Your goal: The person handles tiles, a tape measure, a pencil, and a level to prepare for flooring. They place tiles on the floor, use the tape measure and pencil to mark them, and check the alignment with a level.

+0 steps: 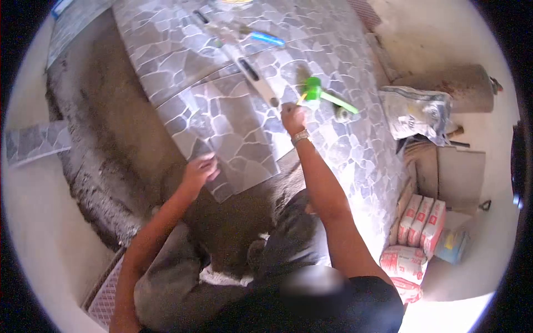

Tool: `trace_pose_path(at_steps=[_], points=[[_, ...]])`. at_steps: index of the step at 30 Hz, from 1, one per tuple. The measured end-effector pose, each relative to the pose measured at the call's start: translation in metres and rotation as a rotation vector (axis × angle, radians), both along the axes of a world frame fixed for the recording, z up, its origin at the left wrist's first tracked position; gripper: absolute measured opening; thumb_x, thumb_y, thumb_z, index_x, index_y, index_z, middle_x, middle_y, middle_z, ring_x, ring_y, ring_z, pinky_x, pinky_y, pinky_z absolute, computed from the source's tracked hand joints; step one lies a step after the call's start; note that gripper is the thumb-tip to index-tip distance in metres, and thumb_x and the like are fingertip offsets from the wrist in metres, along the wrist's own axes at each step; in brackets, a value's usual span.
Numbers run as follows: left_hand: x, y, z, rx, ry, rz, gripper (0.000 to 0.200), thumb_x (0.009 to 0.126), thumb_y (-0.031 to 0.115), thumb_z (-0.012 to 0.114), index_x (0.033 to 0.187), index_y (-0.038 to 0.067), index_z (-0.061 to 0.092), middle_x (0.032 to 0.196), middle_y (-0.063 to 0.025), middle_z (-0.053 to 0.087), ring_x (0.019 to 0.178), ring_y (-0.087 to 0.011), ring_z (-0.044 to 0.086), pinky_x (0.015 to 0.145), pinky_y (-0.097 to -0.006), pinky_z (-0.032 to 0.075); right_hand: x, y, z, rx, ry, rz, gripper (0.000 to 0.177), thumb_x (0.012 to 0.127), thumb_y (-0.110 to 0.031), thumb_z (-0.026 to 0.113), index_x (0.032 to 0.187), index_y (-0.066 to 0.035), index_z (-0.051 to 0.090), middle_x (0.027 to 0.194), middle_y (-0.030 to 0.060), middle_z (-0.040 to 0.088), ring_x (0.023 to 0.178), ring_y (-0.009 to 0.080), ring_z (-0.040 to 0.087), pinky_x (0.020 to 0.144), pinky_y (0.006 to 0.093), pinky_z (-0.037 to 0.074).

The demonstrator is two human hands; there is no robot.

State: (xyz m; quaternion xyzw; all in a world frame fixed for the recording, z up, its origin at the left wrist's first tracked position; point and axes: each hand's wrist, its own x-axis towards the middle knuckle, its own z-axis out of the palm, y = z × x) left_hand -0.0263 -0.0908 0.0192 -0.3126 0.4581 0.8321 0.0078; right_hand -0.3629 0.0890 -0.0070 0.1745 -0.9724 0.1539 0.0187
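Observation:
A grey stone-pattern tile [236, 133] lies in front of me, its near edges over the bare bed. My left hand [201, 173] is at the tile's left edge, fingers loosely spread and holding nothing. My right hand [294, 117], with a watch on the wrist, is closed over the tiles near the lower end of a long spirit level [250, 72]. A thin yellow stick [301, 99] shows right at its fingers; what the fist holds I cannot tell. Just beyond lies a mallet [313, 89] with a green head and handle. A blue-handled tool [267, 38] lies farther up.
Rough mortar [100, 161] and a bare strip run along the left, with a loose tile piece [38, 141] beside them. At right stand a white bag [417, 114], a brown cylinder [463, 89], red-and-white bags [422, 222] and a blue bucket [451, 245]. My knees are close to the tile.

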Motion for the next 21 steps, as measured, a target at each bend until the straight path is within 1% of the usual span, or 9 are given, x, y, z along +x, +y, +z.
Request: trace_pose_path(at_steps=[1, 2, 4, 5, 11, 16, 18, 20, 21], points=[[0.011, -0.006, 0.031, -0.119, -0.073, -0.053, 0.038, 0.088, 0.017, 0.066, 0.12, -0.002, 0.059, 0.098, -0.0077, 0.064, 0.077, -0.01, 0.058, 0.069, -0.0257, 0.048, -0.022, 0.024, 0.008, 0.015, 0.363, 0.056, 0.023, 0.083, -0.03, 0.058, 0.074, -0.011, 0.068, 0.069, 0.0142, 0.064, 0.065, 0.0354, 0.064, 0.057, 0.048, 0.049], [0.028, -0.013, 0.06, -0.24, -0.156, -0.101, 0.033, 0.088, 0.019, 0.066, 0.113, -0.002, 0.064, 0.089, -0.006, 0.065, 0.07, -0.0082, 0.057, 0.064, -0.0249, 0.048, -0.097, 0.075, -0.057, 0.528, 0.531, 0.005, 0.021, 0.081, -0.03, 0.059, 0.078, -0.01, 0.066, 0.067, 0.0071, 0.06, 0.062, 0.029, 0.062, 0.054, 0.047, 0.047], [0.065, -0.028, 0.079, -0.399, -0.292, -0.078, 0.027, 0.088, 0.025, 0.066, 0.092, -0.001, 0.069, 0.071, -0.004, 0.064, 0.062, -0.0085, 0.056, 0.055, -0.0262, 0.045, -0.146, 0.134, -0.033, 0.593, 0.332, -0.308, 0.024, 0.09, -0.027, 0.053, 0.089, -0.008, 0.067, 0.082, 0.0089, 0.067, 0.079, 0.0251, 0.066, 0.07, 0.0499, 0.049], [0.08, -0.042, 0.07, -0.464, -0.29, -0.111, 0.027, 0.088, 0.027, 0.066, 0.088, -0.001, 0.068, 0.069, -0.0035, 0.063, 0.06, -0.0087, 0.055, 0.054, -0.0263, 0.045, -0.164, 0.159, -0.025, 0.599, 0.245, -0.355, 0.026, 0.089, -0.03, 0.054, 0.091, -0.007, 0.066, 0.082, 0.0093, 0.067, 0.078, 0.0253, 0.066, 0.071, 0.0499, 0.05], [0.24, -0.065, 0.049, -0.563, -0.573, -0.08, 0.033, 0.09, 0.034, 0.063, 0.075, 0.004, 0.064, 0.065, -0.0025, 0.061, 0.058, -0.0097, 0.055, 0.053, -0.0276, 0.043, -0.211, 0.253, -0.038, 0.321, -0.012, -0.058, 0.043, 0.085, -0.043, 0.059, 0.106, -0.006, 0.062, 0.083, 0.0114, 0.068, 0.076, 0.0263, 0.067, 0.072, 0.0495, 0.051], [0.239, -0.053, 0.041, -0.538, -0.501, 0.007, 0.032, 0.089, 0.034, 0.063, 0.078, 0.004, 0.064, 0.068, -0.0029, 0.063, 0.061, -0.0102, 0.057, 0.056, -0.0288, 0.045, -0.209, 0.277, -0.054, 0.085, -0.12, 0.088, 0.063, 0.081, -0.055, 0.063, 0.119, -0.005, 0.059, 0.083, 0.0132, 0.068, 0.074, 0.0271, 0.067, 0.073, 0.0492, 0.052], [0.224, -0.049, 0.038, -0.592, -0.46, -0.016, 0.032, 0.089, 0.034, 0.062, 0.083, 0.003, 0.066, 0.073, -0.0045, 0.065, 0.065, -0.0118, 0.059, 0.06, -0.0297, 0.047, -0.211, 0.311, -0.068, 0.547, 0.007, 0.254, 0.053, 0.081, -0.055, 0.062, 0.108, -0.009, 0.063, 0.077, 0.0107, 0.068, 0.073, 0.0262, 0.067, 0.071, 0.0503, 0.05], [0.198, -0.047, 0.038, -0.642, -0.418, -0.022, 0.034, 0.09, 0.035, 0.061, 0.091, 0.002, 0.069, 0.082, -0.0077, 0.068, 0.071, -0.0147, 0.063, 0.066, -0.031, 0.05, -0.241, 0.386, -0.104, 1.222, 0.418, 0.724, 0.046, 0.081, -0.055, 0.061, 0.097, -0.012, 0.068, 0.071, 0.0081, 0.067, 0.071, 0.0253, 0.068, 0.068, 0.0515, 0.049], [0.187, -0.048, 0.036, -0.622, -0.369, -0.029, 0.031, 0.089, 0.034, 0.062, 0.093, 0.003, 0.07, 0.084, -0.008, 0.069, 0.075, -0.0168, 0.065, 0.069, -0.0324, 0.051, -0.187, 0.342, -0.069, 1.227, 0.172, 0.493, 0.039, 0.085, -0.054, 0.054, 0.087, -0.018, 0.068, 0.072, 0.0086, 0.068, 0.071, 0.0243, 0.068, 0.067, 0.0502, 0.048]])
